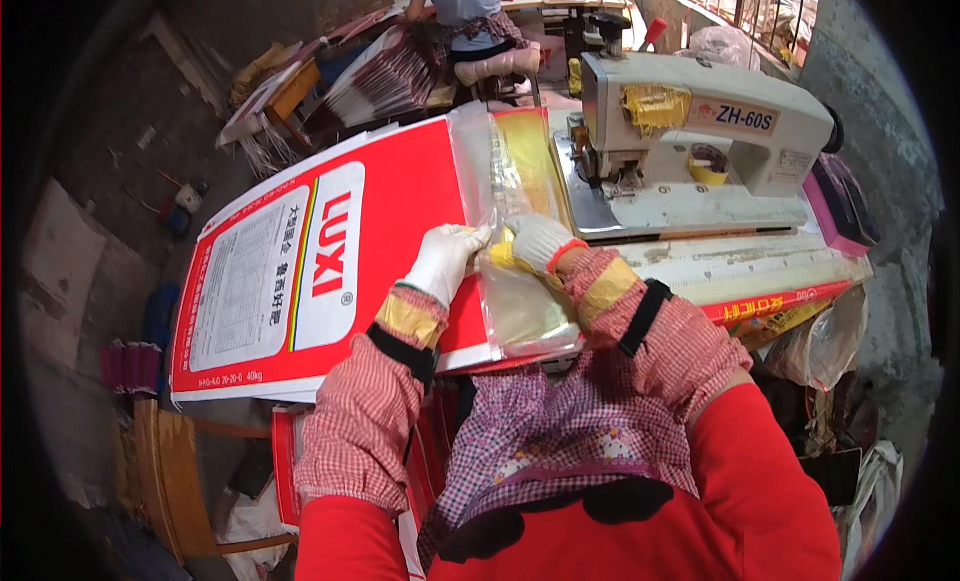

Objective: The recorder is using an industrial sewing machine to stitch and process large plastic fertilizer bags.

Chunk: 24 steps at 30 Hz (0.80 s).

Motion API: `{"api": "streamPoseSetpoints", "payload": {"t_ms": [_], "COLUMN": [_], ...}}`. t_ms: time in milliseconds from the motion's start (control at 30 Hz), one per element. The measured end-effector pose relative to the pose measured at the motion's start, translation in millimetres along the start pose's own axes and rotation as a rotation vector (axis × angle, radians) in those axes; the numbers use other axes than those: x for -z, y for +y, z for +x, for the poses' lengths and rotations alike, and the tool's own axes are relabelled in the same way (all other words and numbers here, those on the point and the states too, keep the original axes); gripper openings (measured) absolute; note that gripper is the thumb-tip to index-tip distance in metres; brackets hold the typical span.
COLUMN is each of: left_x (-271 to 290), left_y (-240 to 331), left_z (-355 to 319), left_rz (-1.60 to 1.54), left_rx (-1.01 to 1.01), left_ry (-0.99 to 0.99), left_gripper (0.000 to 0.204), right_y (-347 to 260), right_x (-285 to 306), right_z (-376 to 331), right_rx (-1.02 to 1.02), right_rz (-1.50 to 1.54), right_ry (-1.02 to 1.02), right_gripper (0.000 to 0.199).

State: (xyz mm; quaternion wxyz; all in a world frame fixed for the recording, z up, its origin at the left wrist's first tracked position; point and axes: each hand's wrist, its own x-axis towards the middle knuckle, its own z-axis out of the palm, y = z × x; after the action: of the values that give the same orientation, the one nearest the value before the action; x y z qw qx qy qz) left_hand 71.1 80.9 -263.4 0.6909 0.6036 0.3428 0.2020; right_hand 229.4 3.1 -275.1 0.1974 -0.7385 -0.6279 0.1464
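Note:
A large red and white printed sack (pixel 405 181) lies flat on a stack at the left of the table. Clear plastic liner (pixel 525 316) sticks out of its right-hand end, next to the sewing machine. My left hand (pixel 446 264), in a white glove, pinches the liner at the sack's edge. Close beside it my right hand (pixel 543 243), gloved in white with yellow on the fingers, is closed on the same plastic. The fingertips of both hands nearly meet, and the bit of film between them is partly hidden.
A pale industrial sewing machine (pixel 690 131) stands to the right, with a roll of yellow tape (pixel 708 164) on it. A pink and black box (pixel 838 206) sits at its far right. Ahead, another person (pixel 465 11) works by a pile of striped sacks (pixel 385 81). A wooden stool (pixel 175 481) is at lower left.

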Motion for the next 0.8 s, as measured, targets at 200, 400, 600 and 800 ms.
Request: {"api": "streamPoseSetpoints", "payload": {"t_ms": [200,400,600,800], "left_x": [34,17,11,5], "left_y": [24,33,64,39], "left_z": [-5,-11,-55,-160], "left_rz": [-0.063,0.168,0.348,0.49], "left_rx": [-0.05,-0.155,-0.342,-0.334], "left_ry": [0.151,0.212,0.367,0.106], "left_gripper": [0.02,0.016,0.01,0.011], "right_y": [9,-27,-84,-99], "right_x": [14,12,-13,-41], "right_z": [-16,-16,-74,-76], "right_rx": [-0.087,0.227,0.778,0.994], "right_rz": [-0.091,-0.316,-0.109,0.248], "right_ry": [-0.138,0.355,-0.498,-0.75], "right_gripper": [0.027,0.022,0.024,0.034]}}
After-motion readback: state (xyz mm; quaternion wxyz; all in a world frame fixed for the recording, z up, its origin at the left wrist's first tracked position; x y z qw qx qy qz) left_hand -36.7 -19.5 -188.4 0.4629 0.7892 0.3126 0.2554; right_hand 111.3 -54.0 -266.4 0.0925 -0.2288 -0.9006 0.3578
